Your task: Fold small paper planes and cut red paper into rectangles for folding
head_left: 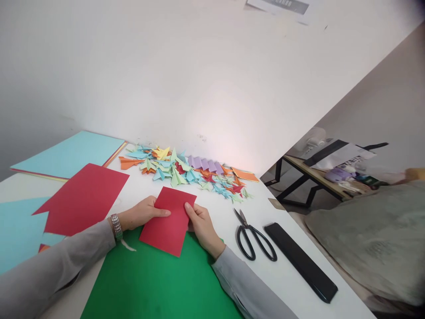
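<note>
A red rectangle of paper (168, 230) is held up between my two hands, tilted over a green sheet (149, 283). My left hand (142, 212) grips its left edge, thumb flat on the front and fingers hidden behind. On the upper right edge, my right hand (202, 223) pinches the paper between thumb and fingers. A larger red sheet (86, 199) with a notched corner lies left of my left hand. Right of my right hand rest black-handled scissors (246, 230), their blades slightly apart.
Many small folded paper pieces (175, 168) are heaped along the wall. Light blue sheets (69, 153) are stacked at the far left. A long black object (300, 261) lies near the right table edge. Beyond it sits a person in a pale green garment (368, 239), beside another table (312, 177).
</note>
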A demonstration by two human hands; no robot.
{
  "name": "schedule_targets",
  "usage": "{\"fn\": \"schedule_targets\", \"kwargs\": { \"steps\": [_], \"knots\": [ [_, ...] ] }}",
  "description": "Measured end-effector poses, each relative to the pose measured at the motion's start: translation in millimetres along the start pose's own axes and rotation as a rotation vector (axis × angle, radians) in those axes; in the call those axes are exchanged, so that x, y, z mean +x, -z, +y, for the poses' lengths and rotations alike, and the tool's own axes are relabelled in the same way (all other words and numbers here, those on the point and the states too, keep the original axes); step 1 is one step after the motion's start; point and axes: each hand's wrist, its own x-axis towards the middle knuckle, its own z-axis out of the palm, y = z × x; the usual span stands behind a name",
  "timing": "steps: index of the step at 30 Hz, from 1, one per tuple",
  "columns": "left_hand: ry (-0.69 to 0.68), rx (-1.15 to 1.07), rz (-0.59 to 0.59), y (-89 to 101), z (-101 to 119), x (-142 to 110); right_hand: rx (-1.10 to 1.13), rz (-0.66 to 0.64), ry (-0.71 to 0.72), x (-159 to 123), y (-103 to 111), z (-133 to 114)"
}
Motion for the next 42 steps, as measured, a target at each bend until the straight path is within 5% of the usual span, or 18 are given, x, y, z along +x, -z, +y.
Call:
{"fn": "schedule_targets", "kwargs": {
  "steps": [6, 13, 21, 27, 31, 35, 42],
  "knots": [
    [-0.108, -0.164, 0.082, -3.0, -1.2, 1.0, -0.198, -0.145, 0.138, -1.4, -0.3, -4.3],
    [-0.282, -0.321, 0.289, -4.7, 0.6, 5.2, -0.297, -0.145, 0.168, -3.6, -2.9, -6.9],
    [-0.282, -0.416, 0.373, -2.4, 1.3, 8.3, -0.291, 0.090, 0.210, -1.2, 0.3, -2.6],
    [-0.271, -0.472, 0.344, 1.5, 0.1, 11.4, -0.260, 0.387, 0.273, -14.5, 13.3, -6.2],
    [-0.271, -0.491, 0.314, 1.7, -0.4, 11.6, -0.393, 0.773, 0.329, -37.7, 48.6, 5.7],
    [-0.269, -0.506, 0.278, 2.7, -1.4, 11.8, -0.936, 1.057, 0.184, -61.9, 95.9, 21.9],
    [-0.286, -0.510, 0.288, 2.1, -1.2, 9.3, -1.353, 0.886, -0.083, -74.5, 109.5, 18.6]
  ]
}}
